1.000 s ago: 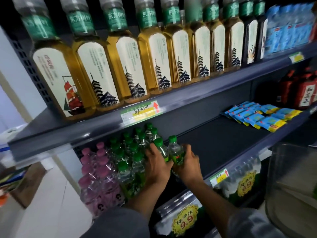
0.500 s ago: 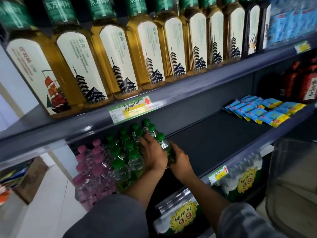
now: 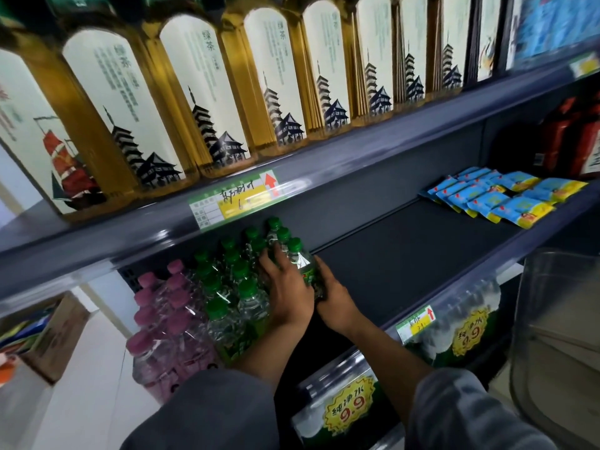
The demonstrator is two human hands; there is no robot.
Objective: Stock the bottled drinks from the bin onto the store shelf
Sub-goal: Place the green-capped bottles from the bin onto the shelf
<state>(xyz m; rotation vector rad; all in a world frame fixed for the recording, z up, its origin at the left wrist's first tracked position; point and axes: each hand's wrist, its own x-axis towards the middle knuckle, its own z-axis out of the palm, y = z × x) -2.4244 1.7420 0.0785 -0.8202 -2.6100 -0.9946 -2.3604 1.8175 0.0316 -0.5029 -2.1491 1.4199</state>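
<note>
Left hand (image 3: 289, 293) and right hand (image 3: 334, 300) clasped a green-capped clear plastic bottle (image 3: 303, 266), hiding its base; the dark grey metal shelf (image 3: 406, 254) lay open at centre right.

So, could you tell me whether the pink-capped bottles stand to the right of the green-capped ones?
No, the pink-capped bottles stand to the left of the green-capped bottles.

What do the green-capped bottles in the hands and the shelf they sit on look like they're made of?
Green-capped bottles: clear, glossy plastic, likely; you see through them and they glint. Caps look like opaque plastic. Shelf: probably painted metal, dark grey with a dull sheen along its front edge, though the look leaves it open.
</note>
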